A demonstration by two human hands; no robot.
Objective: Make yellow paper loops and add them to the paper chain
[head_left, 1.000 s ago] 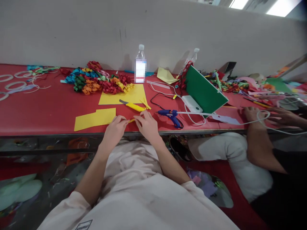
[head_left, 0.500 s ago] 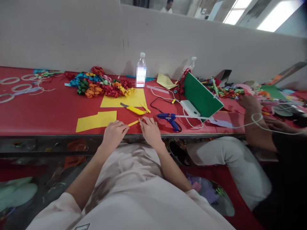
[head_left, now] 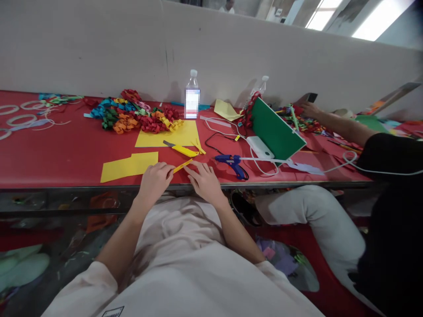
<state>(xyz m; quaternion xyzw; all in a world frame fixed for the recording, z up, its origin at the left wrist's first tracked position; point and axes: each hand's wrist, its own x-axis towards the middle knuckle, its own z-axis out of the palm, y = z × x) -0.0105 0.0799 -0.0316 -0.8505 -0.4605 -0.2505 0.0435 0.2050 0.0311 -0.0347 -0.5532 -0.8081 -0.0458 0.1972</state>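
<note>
A narrow yellow paper strip (head_left: 182, 165) spans the gap between my two hands at the table's front edge. My left hand (head_left: 156, 179) is closed on its left end. At the other end, the fingers of my right hand (head_left: 205, 180) pinch the strip. Just beyond lie a yellow utility knife (head_left: 183, 150) and some thin yellow strips (head_left: 200, 147). Left of my hands are yellow paper pieces (head_left: 128, 167); a larger yellow sheet (head_left: 168, 137) lies further back. A blue glue gun (head_left: 230, 164) rests to the right of my right hand.
Colourful folded-paper chains (head_left: 132, 115) are heaped behind the yellow sheet, near a water bottle (head_left: 192, 99). A green board (head_left: 276, 130) leans beside a white power strip (head_left: 260, 147) with cords. White rings (head_left: 21, 120) lie far left. A co-worker's arm (head_left: 343, 124) reaches across at right.
The yellow strip has tilted more, its right end higher, and my hands have shifted slightly. The co-worker's hand has moved back across the table toward a dark object by the wall.
</note>
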